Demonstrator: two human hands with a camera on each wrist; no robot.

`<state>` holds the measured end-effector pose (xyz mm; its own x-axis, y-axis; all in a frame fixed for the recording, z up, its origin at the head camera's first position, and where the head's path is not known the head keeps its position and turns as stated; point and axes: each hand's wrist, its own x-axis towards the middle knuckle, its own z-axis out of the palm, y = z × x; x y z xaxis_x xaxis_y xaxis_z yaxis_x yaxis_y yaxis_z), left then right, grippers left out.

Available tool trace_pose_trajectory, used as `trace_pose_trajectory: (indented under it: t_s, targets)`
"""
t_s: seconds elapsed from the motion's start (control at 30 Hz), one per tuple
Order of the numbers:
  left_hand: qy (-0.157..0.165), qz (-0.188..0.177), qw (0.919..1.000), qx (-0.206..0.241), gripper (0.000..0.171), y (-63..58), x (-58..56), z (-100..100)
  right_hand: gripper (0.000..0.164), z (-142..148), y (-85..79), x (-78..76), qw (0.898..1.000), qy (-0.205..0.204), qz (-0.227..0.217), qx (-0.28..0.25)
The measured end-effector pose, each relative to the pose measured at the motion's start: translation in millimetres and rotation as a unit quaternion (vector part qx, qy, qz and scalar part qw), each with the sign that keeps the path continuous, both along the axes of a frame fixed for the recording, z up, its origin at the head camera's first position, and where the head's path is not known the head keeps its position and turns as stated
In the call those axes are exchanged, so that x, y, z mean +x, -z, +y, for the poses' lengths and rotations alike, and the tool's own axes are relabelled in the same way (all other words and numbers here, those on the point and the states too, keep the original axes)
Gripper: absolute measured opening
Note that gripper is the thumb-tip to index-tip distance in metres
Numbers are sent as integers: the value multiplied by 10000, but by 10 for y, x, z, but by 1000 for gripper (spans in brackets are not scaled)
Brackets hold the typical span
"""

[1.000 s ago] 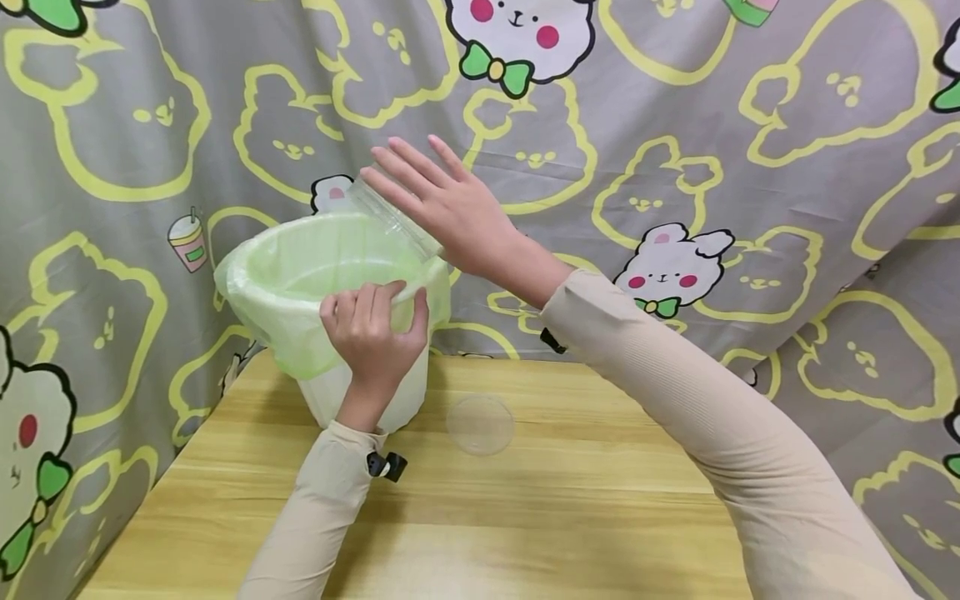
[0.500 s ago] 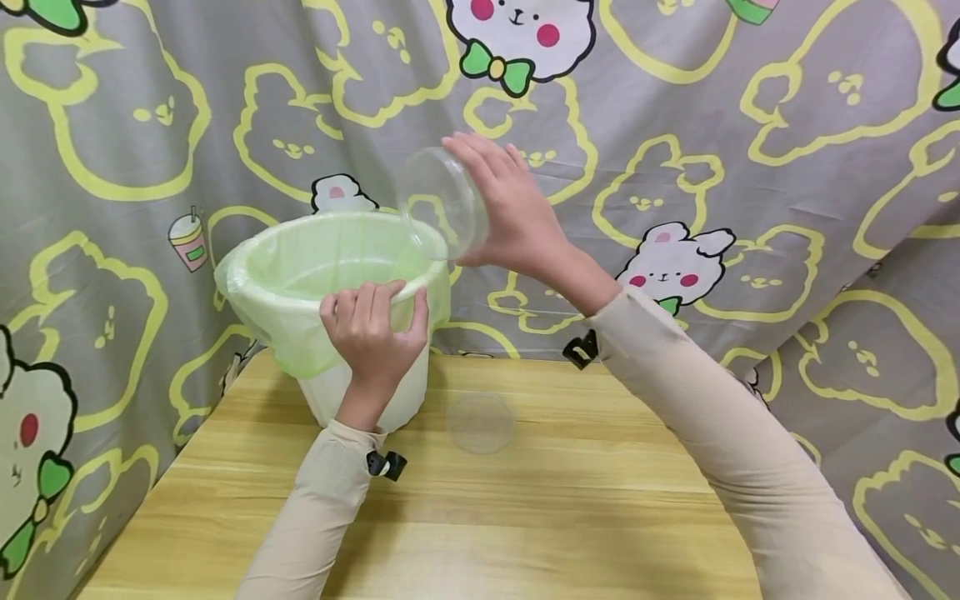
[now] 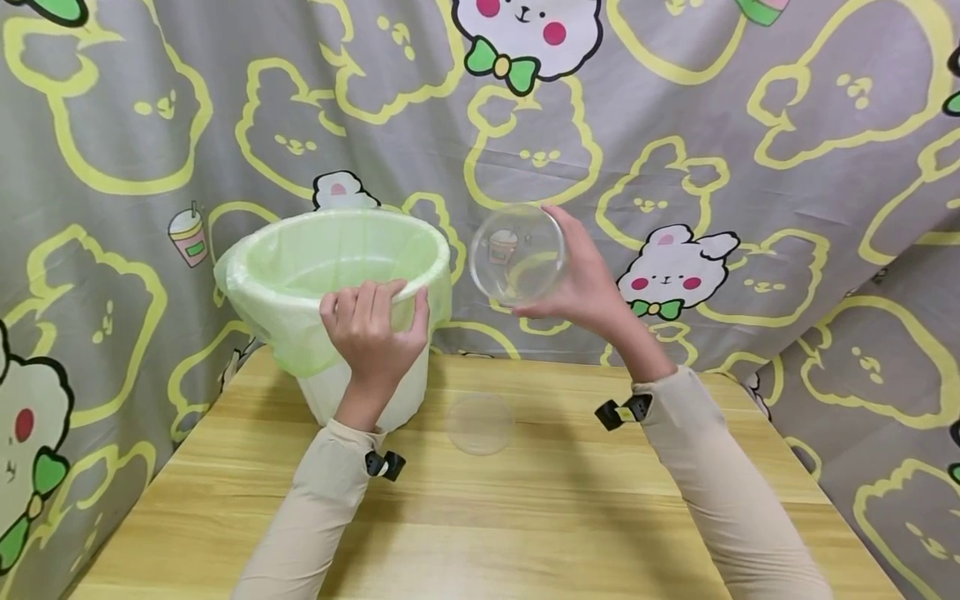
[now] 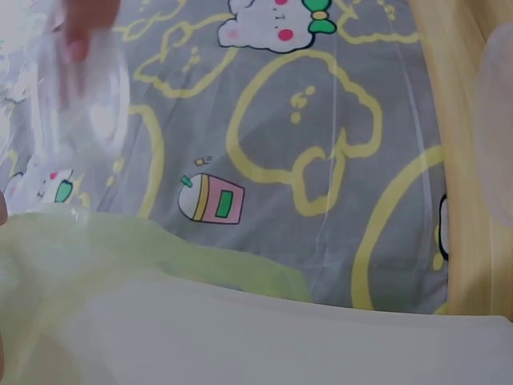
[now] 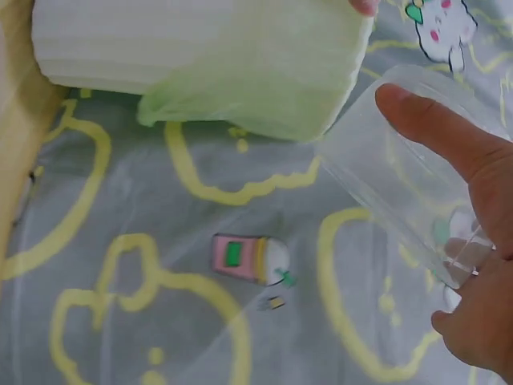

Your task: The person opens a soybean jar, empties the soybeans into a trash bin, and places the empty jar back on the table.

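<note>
At the table's back left stands a white bin (image 3: pixel 408 392) lined with a pale green plastic bag (image 3: pixel 300 342) folded over its rim. My left hand (image 3: pixel 375 333) grips the near right of that rim, fingers curled over the top. To the right of the bin, raised above the table, my right hand (image 3: pixel 588 283) holds a clear round plastic tub (image 3: pixel 517 258) by its side. The tub is tilted so its round end faces me. In the right wrist view, the thumb lies along the tub (image 5: pixel 393 176), and nothing shows inside it.
A clear round lid (image 3: pixel 482 425) lies flat on the wooden table (image 3: pixel 525 533), just right of the bin's base. A grey curtain (image 3: pixel 675 125) with cartoon bears and rabbits hangs close behind and at both sides.
My right hand has moved from over the bin's right rim, rightward and down, turning the tub from tipped toward the bin to facing me. My left hand has stayed on the rim.
</note>
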<state>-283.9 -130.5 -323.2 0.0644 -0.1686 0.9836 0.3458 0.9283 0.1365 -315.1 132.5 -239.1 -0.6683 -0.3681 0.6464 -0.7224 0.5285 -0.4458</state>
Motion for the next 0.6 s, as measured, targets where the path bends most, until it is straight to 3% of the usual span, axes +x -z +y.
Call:
trace_pose_trajectory:
  t_s: [0.3, 0.6]
  targets:
    - [9, -15, 10000, -15, 22, -10, 0, 22, 126, 275, 425, 116, 9902, -22, -1150, -794]
    - [-34, -23, 10000, 3, 21, -19, 7, 2, 120, 555, 997, -120, 9791, -175, -1730, -1055]
